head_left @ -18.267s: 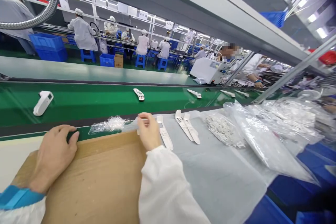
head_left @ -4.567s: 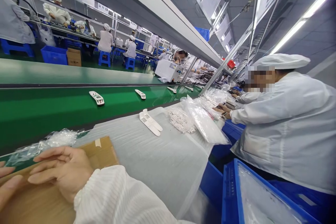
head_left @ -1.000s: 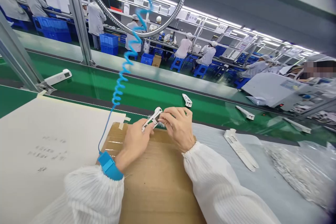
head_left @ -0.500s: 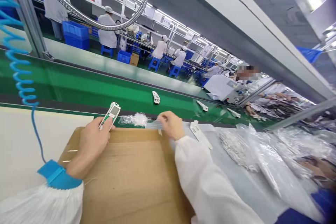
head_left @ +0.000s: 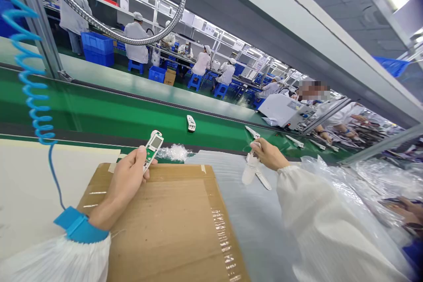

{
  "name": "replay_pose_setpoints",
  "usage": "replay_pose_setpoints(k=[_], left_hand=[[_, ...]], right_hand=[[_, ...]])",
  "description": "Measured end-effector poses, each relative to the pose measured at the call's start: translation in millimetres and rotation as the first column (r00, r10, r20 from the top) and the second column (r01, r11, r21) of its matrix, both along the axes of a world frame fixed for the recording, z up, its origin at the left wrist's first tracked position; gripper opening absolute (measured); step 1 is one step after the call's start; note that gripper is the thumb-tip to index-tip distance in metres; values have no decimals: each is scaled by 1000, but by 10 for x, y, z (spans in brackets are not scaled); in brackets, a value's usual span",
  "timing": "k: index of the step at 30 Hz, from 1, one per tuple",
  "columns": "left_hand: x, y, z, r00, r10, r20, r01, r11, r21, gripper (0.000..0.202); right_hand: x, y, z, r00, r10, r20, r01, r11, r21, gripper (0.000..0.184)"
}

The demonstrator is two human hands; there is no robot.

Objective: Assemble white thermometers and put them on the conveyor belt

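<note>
My left hand (head_left: 130,176), with a blue band at its wrist, grips an opened handheld remote (head_left: 152,147) between thumb and fingers. The remote has a white shell, a grey display and a green circuit board. My right hand (head_left: 269,153) is closed at the fingertips on a thin, translucent whitish piece (head_left: 249,172), whose exact kind I cannot make out. That piece hangs over a white plastic casing part (head_left: 263,179), partly hiding it. Crumpled clear film (head_left: 177,152) lies just right of the remote, at the far edge of a cardboard sheet (head_left: 165,220).
Beyond the cardboard runs a green conveyor belt (head_left: 148,116) carrying a white remote (head_left: 191,123) and slim white parts (head_left: 294,141). Clear plastic bags (head_left: 353,198) lie at right. A coiled blue cord (head_left: 38,110) hangs at left. A co-worker's hand (head_left: 410,211) shows at the right edge.
My right hand has moved right, from beside the crumpled film to above the white casing part, and now holds the translucent piece. My left hand still holds the remote, slightly further right.
</note>
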State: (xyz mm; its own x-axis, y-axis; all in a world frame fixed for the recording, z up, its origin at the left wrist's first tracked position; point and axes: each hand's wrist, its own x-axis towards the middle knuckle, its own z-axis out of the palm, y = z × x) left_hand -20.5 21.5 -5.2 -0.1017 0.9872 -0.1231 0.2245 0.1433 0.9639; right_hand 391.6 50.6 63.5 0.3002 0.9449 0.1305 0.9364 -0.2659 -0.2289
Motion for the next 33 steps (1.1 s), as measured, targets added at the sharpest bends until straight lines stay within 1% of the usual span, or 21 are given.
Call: replay_pose_setpoints(k=[2, 3, 4, 5, 6, 7, 8, 10, 11, 12, 13, 14, 15, 17, 19, 21, 23, 25, 27, 29, 33], left_hand=[[22, -16, 15, 1000, -31, -6, 31, 999, 42, 61], [31, -25, 19, 999, -48, -14, 49, 996, 77, 58], [39, -33, 21, 998, -65, -26, 67, 991, 115, 55], [46, -42, 23, 996, -77, -42, 83, 985, 152, 53], [53, -51, 22, 995, -85, -58, 94, 978, 183, 52], [60, -59, 19, 993, -92, -77, 106, 973, 205, 51], [66, -64, 13, 990, -106, -97, 125, 968, 215, 50], [73, -65, -11, 979, -146, -141, 174, 962, 211, 50], [74, -59, -28, 972, -162, -172, 195, 960, 199, 50], [71, -49, -49, 964, -165, -208, 204, 961, 185, 51], [65, -37, -70, 956, -157, -246, 203, 964, 174, 52], [56, -23, -90, 949, -141, -281, 194, 966, 170, 53], [45, -7, -108, 942, -126, -310, 186, 967, 172, 54], [19, 21, -137, 934, -110, -341, 184, 964, 191, 55], [-2, 42, -155, 930, -113, -349, 195, 958, 208, 54], [-5, 53, -168, 934, -127, -333, 206, 955, 213, 53], [13, 55, -179, 948, -161, -276, 222, 953, 205, 51], [41, 51, -188, 965, -212, -157, 242, 949, 204, 48], [65, 40, -188, 964, -263, -38, 265, 939, 218, 45], [77, 20, -172, 957, -290, 6, 281, 931, 232, 41], [80, -41, -89, 955, -264, -132, 288, 931, 226, 33]], right_hand=[[-236, 0, 84, 980, 55, -190, -56, 998, -1, 30], [-404, -10, 97, 939, 84, -334, -88, 996, 4, 30], [-600, -28, 91, 863, 111, -493, -117, 993, 19, 28], [-819, -51, 64, 741, 132, -658, -142, 989, 39, 26], [-1049, -76, 18, 607, 137, -783, -165, 985, 44, 25], [-1281, -101, -46, 491, 132, -861, -189, 981, 42, 26], [-1503, -121, -125, 385, 130, -914, -241, 970, 36, 28], [-1884, -147, -312, 154, 107, -982, -341, 939, 49, 35], [-2031, -154, -412, 23, 83, -996, -366, 928, 69, 39], [-2146, -159, -510, -79, 74, -994, -370, 924, 98, 43], [-2231, -164, -600, -155, 75, -985, -356, 926, 127, 47], [-2287, -168, -681, -201, 95, -975, -326, 932, 158, 52], [-2320, -173, -749, -215, 128, -968, -292, 937, 189, 55], [-2331, -182, -841, -187, 215, -959, -246, 934, 257, 59], [-2303, -190, -878, -149, 296, -944, -257, 910, 326, 58], [-2268, -197, -878, -133, 348, -928, -289, 882, 372, 56], [-2243, -205, -868, -131, 379, -916, -289, 869, 401, 53], [-2227, -209, -866, -124, 402, -907, -271, 866, 420, 51], [-2213, -210, -877, -122, 411, -903, -266, 863, 429, 50], [-2196, -208, -892, -124, 407, -905, -279, 861, 426, 50], [-2166, -214, -899, -99, 418, -903, -293, 855, 428, 47]])
